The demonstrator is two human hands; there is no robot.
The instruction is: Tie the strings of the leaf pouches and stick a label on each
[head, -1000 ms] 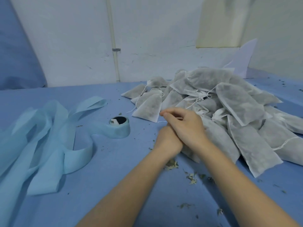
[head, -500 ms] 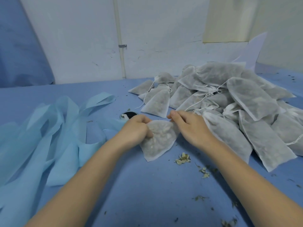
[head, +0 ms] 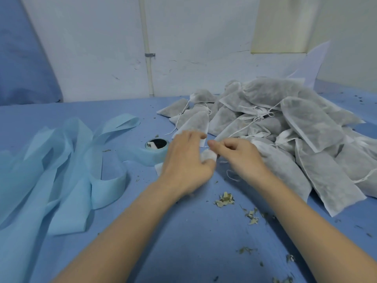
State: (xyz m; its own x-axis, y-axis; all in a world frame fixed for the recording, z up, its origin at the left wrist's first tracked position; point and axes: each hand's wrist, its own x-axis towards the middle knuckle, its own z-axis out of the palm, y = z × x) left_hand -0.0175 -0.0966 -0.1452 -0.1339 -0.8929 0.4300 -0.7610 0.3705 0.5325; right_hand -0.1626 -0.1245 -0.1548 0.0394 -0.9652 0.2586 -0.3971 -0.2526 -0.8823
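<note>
Two hands working one small white non-woven leaf pouch [head: 208,155] on blue table [head: 183,231]: left hand [head: 186,162] gripping it, right hand [head: 237,156] pinching thin string [head: 232,174], apparently. Step: tying. Next: knotting, then labelling.

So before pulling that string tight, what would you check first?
1. Pouch held by the left hand: ok.
2. String pinched by the right hand: cannot tell; a loose loop lies on the table.
3. Pouch mouth gathered shut: cannot tell, hidden by the fingers.
4. Label roll close by: ok, just left of the hands.
5. Spilled leaves clear of the pouch: ok.
</note>
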